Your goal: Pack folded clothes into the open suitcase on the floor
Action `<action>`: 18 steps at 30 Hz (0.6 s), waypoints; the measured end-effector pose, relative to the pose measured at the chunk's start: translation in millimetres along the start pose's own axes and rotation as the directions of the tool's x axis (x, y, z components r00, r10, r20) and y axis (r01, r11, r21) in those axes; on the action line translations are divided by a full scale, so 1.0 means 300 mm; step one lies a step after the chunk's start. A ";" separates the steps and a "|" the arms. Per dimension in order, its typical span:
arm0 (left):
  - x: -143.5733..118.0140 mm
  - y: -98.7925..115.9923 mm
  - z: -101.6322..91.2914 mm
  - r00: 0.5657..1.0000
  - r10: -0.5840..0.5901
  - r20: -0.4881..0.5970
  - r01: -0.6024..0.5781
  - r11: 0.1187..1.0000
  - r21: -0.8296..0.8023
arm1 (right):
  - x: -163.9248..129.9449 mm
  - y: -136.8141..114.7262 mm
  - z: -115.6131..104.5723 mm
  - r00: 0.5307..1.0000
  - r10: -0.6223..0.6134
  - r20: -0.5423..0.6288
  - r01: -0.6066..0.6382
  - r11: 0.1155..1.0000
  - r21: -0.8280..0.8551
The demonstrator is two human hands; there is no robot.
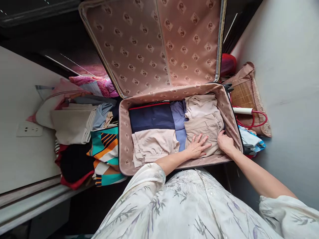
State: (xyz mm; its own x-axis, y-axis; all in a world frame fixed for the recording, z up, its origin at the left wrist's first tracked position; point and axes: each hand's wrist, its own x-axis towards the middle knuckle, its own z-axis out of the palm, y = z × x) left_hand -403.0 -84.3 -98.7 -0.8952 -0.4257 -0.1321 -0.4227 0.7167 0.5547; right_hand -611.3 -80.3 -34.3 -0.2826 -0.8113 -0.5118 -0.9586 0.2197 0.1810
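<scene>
Inside the open suitcase [225,109], already nearly full, the left hand [198,147] presses the beige trousers [205,129] with spread fingers, the right hand [225,141] tucking their edge, fingers partly hidden, while a clothes pile [82,132] waits left of it.

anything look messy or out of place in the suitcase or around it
Inside the open pink-lined suitcase the folded clothes lie flat and tidy; both hands press on the folded beige trousers, left hand flat, right hand at the edge. The untidy part is outside: the loose heap of folded and crumpled clothes to the left, some crumpled.
</scene>
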 end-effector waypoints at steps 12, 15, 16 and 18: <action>0.079 -0.048 0.022 1.000 -0.023 0.002 0.023 0.997 0.079 | -0.018 -0.048 -0.001 0.963 -0.217 0.162 0.237 0.964 -0.117; 0.111 -0.038 0.001 0.996 -0.068 0.057 0.063 0.994 0.094 | -0.003 -0.025 -0.021 0.942 -0.257 0.214 0.279 0.957 -0.081; 0.112 -0.029 -0.016 0.994 -0.074 0.082 0.067 0.994 0.089 | -0.002 -0.003 -0.049 0.925 -0.305 0.228 0.321 0.946 -0.038; 0.090 -0.008 -0.057 0.987 -0.080 0.142 0.074 0.996 0.047 | 0.005 0.070 -0.134 0.901 -0.409 0.143 0.403 0.912 0.074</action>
State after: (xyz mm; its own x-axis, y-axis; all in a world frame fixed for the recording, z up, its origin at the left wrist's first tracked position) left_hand -423.7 -107.0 -89.6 -0.8697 -0.3988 -0.2909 -0.4936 0.7088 0.5039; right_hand -630.3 -98.7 2.5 0.1330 -0.7434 -0.6555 -0.9909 -0.0866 -0.1028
